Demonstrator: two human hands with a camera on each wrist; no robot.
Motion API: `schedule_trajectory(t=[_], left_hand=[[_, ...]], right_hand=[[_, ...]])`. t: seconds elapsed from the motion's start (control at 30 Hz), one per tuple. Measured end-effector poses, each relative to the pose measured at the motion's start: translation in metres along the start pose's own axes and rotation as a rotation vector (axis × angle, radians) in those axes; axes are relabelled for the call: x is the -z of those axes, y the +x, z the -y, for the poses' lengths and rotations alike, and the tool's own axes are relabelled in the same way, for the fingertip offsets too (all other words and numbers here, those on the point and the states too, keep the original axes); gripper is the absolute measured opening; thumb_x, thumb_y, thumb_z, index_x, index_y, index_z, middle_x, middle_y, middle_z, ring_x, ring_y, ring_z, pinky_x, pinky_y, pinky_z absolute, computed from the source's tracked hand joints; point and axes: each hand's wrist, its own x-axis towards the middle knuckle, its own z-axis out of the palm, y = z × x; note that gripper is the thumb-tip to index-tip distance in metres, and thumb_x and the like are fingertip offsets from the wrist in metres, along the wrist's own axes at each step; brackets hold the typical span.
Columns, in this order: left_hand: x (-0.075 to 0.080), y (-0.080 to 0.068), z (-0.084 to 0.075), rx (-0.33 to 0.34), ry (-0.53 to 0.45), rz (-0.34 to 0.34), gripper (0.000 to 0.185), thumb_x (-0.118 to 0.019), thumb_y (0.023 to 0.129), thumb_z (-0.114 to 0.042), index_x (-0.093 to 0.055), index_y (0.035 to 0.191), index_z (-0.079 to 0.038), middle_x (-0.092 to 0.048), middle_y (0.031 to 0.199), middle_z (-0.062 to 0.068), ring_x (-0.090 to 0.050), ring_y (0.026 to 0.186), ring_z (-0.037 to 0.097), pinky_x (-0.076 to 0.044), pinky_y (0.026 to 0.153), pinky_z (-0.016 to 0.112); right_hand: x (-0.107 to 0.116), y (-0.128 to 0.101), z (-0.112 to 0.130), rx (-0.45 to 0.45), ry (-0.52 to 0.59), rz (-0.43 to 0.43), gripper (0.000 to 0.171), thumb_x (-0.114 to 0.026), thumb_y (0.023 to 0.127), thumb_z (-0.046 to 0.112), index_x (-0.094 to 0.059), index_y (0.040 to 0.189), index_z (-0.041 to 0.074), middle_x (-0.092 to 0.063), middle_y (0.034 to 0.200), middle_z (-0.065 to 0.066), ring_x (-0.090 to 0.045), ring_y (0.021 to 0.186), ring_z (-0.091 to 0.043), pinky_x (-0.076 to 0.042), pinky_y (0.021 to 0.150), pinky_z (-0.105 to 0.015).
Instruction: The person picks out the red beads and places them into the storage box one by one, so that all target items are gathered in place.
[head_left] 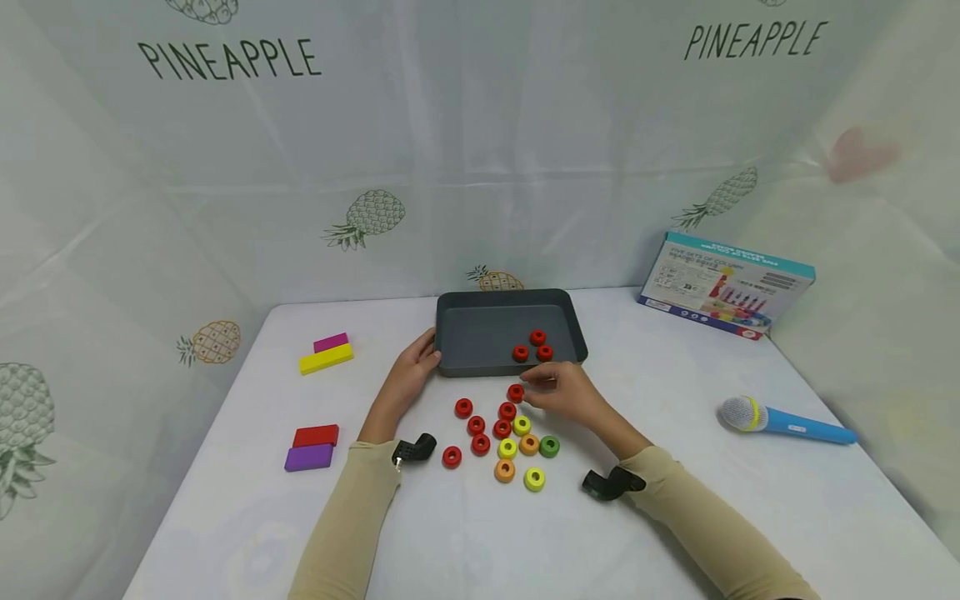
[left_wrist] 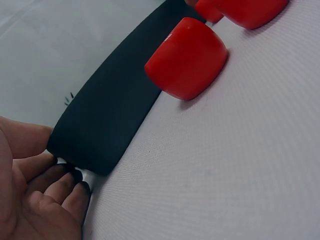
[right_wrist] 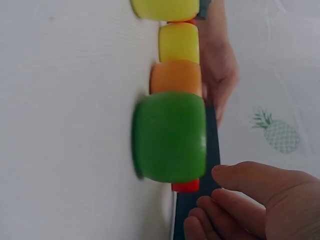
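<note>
At the left front corner of a dark grey tray (head_left: 480, 329), my left hand (head_left: 411, 371) grips the rim. In the left wrist view the thumb of that hand (left_wrist: 35, 185) lies on the rim, the other fingers curled against the side. Inside the tray sit three red beads (head_left: 537, 337). My right hand (head_left: 564, 390) is by the tray's front edge, its fingertips close to a red bead (head_left: 516, 392) on the table. A gap shows between thumb and forefinger of the right hand (right_wrist: 260, 200), with nothing visible in it.
In front of the tray lie several red beads (head_left: 481, 444), plus yellow (head_left: 535, 479), orange (head_left: 505, 471) and green beads (head_left: 550, 447). Coloured blocks (head_left: 326, 359) are at the left. On the right are a toy microphone (head_left: 787, 422) and a printed box (head_left: 723, 287).
</note>
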Motion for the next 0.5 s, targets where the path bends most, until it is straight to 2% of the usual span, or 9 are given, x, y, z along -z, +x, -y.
schedule_trajectory(t=[0.5], left_hand=[[-0.0003,-0.0009,-0.0026,0.002,-0.002,-0.003,0.059,-0.051,0.105,-0.015,-0.029,0.160,-0.012,-0.030,0.167,0.006,-0.031,0.153,0.023,-0.029,0.125,0.039]], right_hand=[[-0.0106,0.0032,-0.0053,-0.061,-0.025,0.014,0.031,-0.082,0.083,0.012,-0.076,0.114,0.007,-0.076,0.111,-0.006,-0.072,0.101,-0.019,-0.061,0.090,-0.033]])
